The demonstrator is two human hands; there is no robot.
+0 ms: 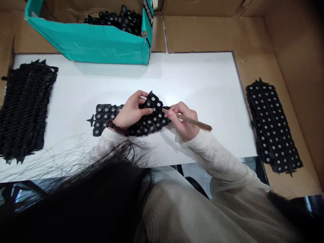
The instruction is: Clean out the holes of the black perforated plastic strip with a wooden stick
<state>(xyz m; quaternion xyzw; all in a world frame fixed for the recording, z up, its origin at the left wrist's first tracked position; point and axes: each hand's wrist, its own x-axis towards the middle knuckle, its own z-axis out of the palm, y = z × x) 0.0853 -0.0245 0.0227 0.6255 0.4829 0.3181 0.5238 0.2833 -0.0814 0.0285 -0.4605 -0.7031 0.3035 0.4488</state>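
Note:
A black plastic panel (106, 113) of round ringed parts lies on the white sheet (202, 87) in the middle. My left hand (131, 111) rests on it, fingers curled over its raised right end and pinching the edge. My right hand (183, 121) grips a thin brown stick (194, 121) like a pen, its tip touching one of the round parts near the panel's upper right. Both arms wear pale sleeves.
A teal box (88, 42) holding several loose black parts stands at the back left. A stack of black panels (24, 108) lies at the far left, another pile with white dots (273, 125) at the right. Cardboard walls (298, 50) surround the area. Dark hair covers the lower view.

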